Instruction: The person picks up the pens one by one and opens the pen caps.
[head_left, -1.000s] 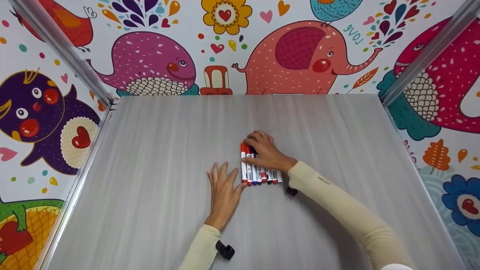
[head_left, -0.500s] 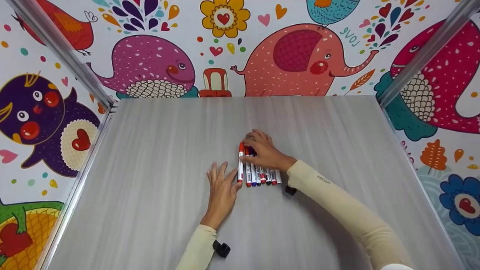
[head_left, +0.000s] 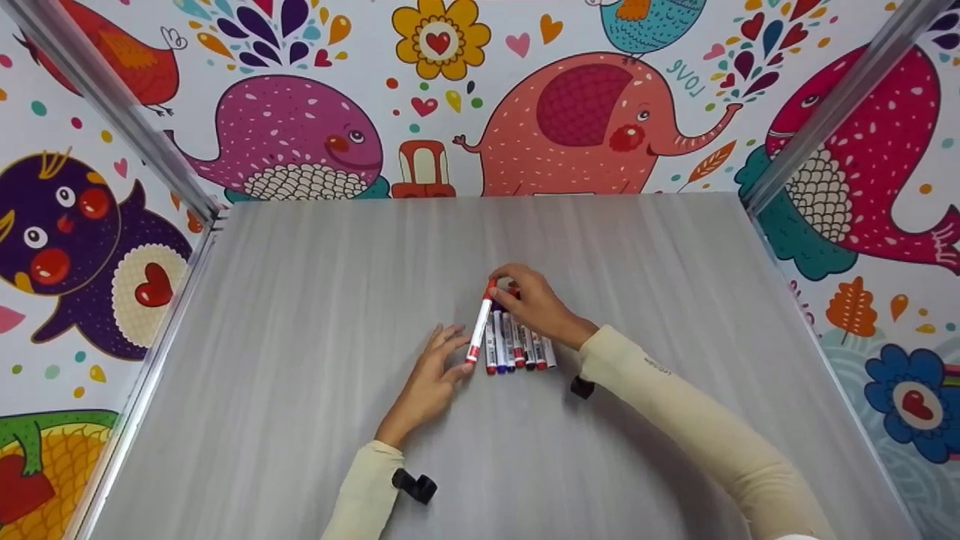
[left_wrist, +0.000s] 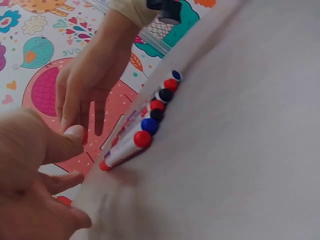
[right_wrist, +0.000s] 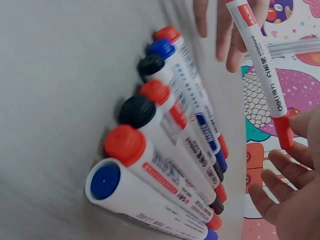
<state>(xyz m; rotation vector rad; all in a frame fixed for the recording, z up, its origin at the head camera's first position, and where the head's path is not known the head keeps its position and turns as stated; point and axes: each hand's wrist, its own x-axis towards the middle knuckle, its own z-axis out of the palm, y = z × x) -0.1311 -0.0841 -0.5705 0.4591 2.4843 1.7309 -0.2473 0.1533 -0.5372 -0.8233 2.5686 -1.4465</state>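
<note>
A white whiteboard marker with a red cap (head_left: 481, 326) is raised at a slant, left of a row of markers (head_left: 517, 346). My right hand (head_left: 541, 304) pinches its capped end between thumb and fingers. At the lower end, my left hand (head_left: 426, 384) holds the red tip between thumb and index finger. The right wrist view shows this raised marker (right_wrist: 262, 65) lifted off the tabletop, print along its barrel. Below it lie several markers side by side with red, blue and black ends, such as a blue-ended marker (right_wrist: 145, 200) nearest that camera.
The grey wood-grain tabletop (head_left: 315, 300) lies under everything. Printed cartoon walls (head_left: 585, 112) stand behind and beside it, with metal posts (head_left: 817, 120) at the back corners. A black wrist mount (head_left: 415, 486) sits on the left sleeve.
The leftmost red-capped marker has separated from the row, risen and tilted. My left fingers, earlier spread beside the row, have come onto its lower end; my right hand has drawn up its cap.
</note>
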